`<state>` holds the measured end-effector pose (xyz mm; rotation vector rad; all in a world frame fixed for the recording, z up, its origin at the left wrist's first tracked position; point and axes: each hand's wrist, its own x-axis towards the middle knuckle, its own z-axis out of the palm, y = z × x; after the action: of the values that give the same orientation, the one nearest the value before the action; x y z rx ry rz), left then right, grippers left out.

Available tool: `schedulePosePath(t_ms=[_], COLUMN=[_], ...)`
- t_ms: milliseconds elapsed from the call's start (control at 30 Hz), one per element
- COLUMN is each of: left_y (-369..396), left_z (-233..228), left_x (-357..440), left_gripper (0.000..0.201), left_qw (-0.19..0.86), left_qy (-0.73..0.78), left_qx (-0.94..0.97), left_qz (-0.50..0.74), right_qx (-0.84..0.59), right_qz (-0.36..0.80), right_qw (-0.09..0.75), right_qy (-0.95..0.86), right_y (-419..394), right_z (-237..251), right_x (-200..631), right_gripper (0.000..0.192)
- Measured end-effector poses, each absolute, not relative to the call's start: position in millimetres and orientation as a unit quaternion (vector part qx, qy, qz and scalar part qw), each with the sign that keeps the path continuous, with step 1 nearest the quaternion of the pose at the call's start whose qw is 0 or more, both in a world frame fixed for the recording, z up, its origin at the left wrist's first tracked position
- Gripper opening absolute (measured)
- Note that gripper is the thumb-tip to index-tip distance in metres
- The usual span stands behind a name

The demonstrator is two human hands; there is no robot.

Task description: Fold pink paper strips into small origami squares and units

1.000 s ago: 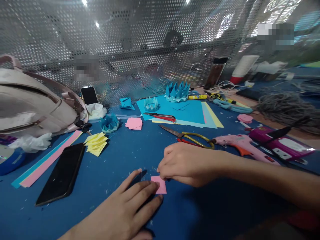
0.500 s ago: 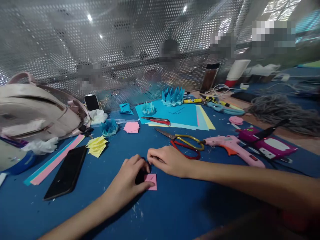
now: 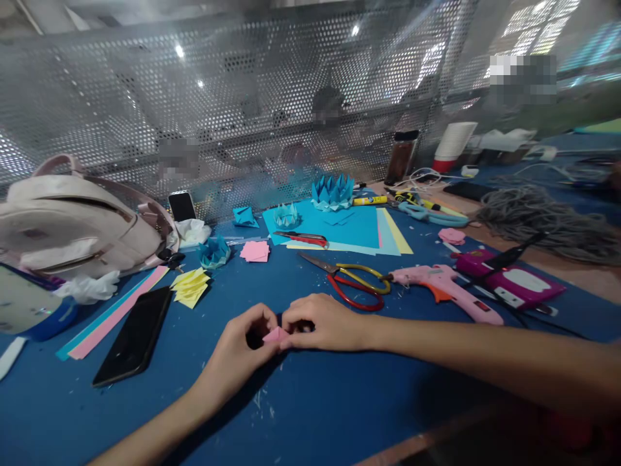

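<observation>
Both the left hand [image 3: 242, 343] and the right hand [image 3: 323, 321] are pinching a small pink paper [image 3: 275, 335], lying folded with its point aiming left, low over the blue surface [image 3: 339, 401], while scissors [image 3: 356, 283], a glue gun [image 3: 444, 288] and a phone [image 3: 134, 334] are lying nearby before a perforated metal screen [image 3: 242, 110].

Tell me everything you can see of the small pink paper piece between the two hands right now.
The pink paper piece is small, thin and matte, like craft paper. Only a folded, roughly triangular part shows; the rest is hidden by fingers. It sits low over the blue table, near its front edge; whether it touches the surface cannot be told. The left hand pinches it from the left, and the right hand from the right, fingertips meeting on it. No print or marking is visible.
</observation>
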<state>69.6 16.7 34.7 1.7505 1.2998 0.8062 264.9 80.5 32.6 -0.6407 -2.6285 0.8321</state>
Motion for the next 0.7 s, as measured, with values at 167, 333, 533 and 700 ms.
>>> schedulePosePath(t_ms=[167, 333, 533, 700], left_y=[15.4, 16.8, 17.3, 13.3], left_z=[34.3, 30.3, 27.8, 30.3], left_x=[67.3, 63.3, 62.5, 65.4], left_gripper=[0.021, 0.027, 0.032, 0.03], left_qw=[0.42, 0.442, 0.446, 0.438], left_qy=[0.498, 0.497, 0.512, 0.513], left_qx=[0.695, 0.674, 0.634, 0.629], left_qz=[0.303, 0.32, 0.369, 0.386], right_qx=[-0.224, -0.217, -0.226, -0.232], right_qz=[0.336, 0.329, 0.374, 0.393], right_qw=[0.166, 0.173, 0.148, 0.167], right_qy=[-0.9, -0.902, -0.887, -0.874], right_y=[83.5, 81.4, 79.7, 77.7], right_z=[29.1, 31.8, 34.4, 29.3], right_x=[263.9, 261.8, 261.0, 259.5], right_gripper=[0.022, 0.022, 0.027, 0.029])
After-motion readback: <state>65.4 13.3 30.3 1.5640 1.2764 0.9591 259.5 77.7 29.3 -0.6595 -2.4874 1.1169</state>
